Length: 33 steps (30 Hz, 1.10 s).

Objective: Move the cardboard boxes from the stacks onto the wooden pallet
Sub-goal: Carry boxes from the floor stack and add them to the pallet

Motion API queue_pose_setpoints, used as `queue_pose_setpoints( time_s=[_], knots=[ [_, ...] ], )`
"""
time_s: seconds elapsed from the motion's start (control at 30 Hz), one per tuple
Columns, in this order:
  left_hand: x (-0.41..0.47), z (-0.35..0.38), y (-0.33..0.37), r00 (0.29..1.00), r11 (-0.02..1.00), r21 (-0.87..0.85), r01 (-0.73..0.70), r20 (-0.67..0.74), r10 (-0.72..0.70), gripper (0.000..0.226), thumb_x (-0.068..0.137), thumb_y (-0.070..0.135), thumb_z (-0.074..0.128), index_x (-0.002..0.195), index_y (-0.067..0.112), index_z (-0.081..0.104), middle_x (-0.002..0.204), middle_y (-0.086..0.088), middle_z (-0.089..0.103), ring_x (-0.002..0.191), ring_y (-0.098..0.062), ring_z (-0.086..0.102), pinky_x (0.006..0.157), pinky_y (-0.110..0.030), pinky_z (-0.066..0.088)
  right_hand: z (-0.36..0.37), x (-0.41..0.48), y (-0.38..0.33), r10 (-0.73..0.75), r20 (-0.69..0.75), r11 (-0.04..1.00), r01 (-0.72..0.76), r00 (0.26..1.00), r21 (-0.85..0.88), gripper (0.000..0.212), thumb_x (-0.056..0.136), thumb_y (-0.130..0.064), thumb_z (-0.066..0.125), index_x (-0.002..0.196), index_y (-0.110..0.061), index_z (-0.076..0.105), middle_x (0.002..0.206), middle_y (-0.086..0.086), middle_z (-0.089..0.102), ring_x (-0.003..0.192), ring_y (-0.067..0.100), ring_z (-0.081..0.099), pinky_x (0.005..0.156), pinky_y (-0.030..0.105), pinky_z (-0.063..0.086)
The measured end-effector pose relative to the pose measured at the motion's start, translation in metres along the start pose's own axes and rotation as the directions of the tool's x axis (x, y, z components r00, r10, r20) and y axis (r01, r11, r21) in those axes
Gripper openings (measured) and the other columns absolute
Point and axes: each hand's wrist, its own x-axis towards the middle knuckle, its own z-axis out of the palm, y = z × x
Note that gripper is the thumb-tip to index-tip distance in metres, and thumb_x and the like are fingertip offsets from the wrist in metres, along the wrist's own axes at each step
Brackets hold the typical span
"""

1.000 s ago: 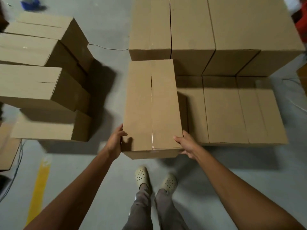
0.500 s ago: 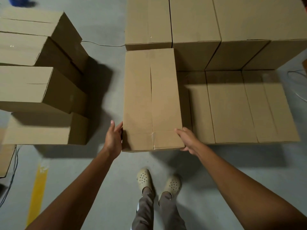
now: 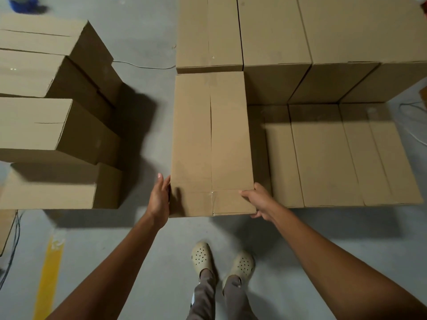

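Left hand [image 3: 159,199] flat, right hand [image 3: 258,200] seemingly curled, at near corners of the cardboard box [image 3: 210,139].

My L hand [image 3: 159,199] pressed flat vs left side of box [image 3: 210,144]; R hand [image 3: 258,200] gripped near corner (thumb on top).

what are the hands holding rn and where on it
The cardboard box, at its near end: the left hand presses flat against its near left side, and the right hand grips its near right corner.
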Motion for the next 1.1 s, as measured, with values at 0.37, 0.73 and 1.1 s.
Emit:
queue_pose_setpoints(
  time_s=[0.37, 0.73, 1.1],
  knots=[
    [0.009, -0.008, 0.004, 0.995, 0.994, 0.038, -0.103, -0.009, 0.103, 0.057, 0.099, 0.069, 0.023, 0.126, 0.038, 0.063, 0.136, 0.01, 0.064, 0.132, -0.016, 0.052, 0.119, -0.053, 0.029, 0.002, 0.004, -0.004, -0.056, -0.046, 0.997, 0.058, 0.997, 0.051, 0.017, 0.099, -0.007, 0.059, 0.109, -0.02, 0.055, 0.099, -0.002, 0.064, 0.093, 0.021, 0.059, 0.092, 0.058, 0.048],
    [0.013, -0.005, -0.008, 0.981, 0.983, 0.043, -0.179, -0.073, 0.182, 0.054, 0.102, 0.062, 0.025, 0.127, 0.035, 0.065, 0.13, 0.012, 0.067, 0.127, -0.011, 0.056, 0.108, -0.04, 0.04, 0.002, 0.008, 0.0, -0.125, -0.097, 0.992, 0.126, 0.987, 0.005, 0.019, 0.098, -0.008, 0.063, 0.109, -0.023, 0.059, 0.099, -0.005, 0.068, 0.088, 0.018, 0.061, 0.094, 0.066, 0.049],
    [0.022, -0.001, 0.003, 0.985, 0.986, 0.063, -0.157, -0.066, 0.161, 0.055, 0.1, 0.064, 0.028, 0.127, 0.033, 0.064, 0.129, 0.011, 0.068, 0.129, -0.014, 0.056, 0.107, -0.039, 0.042, 0.002, 0.013, -0.015, -0.045, -0.099, 0.997, 0.05, 0.994, 0.05, 0.026, 0.098, -0.009, 0.062, 0.121, -0.02, 0.058, 0.113, 0.001, 0.066, 0.108, 0.026, 0.059, 0.096, 0.06, 0.048]
  ],
)
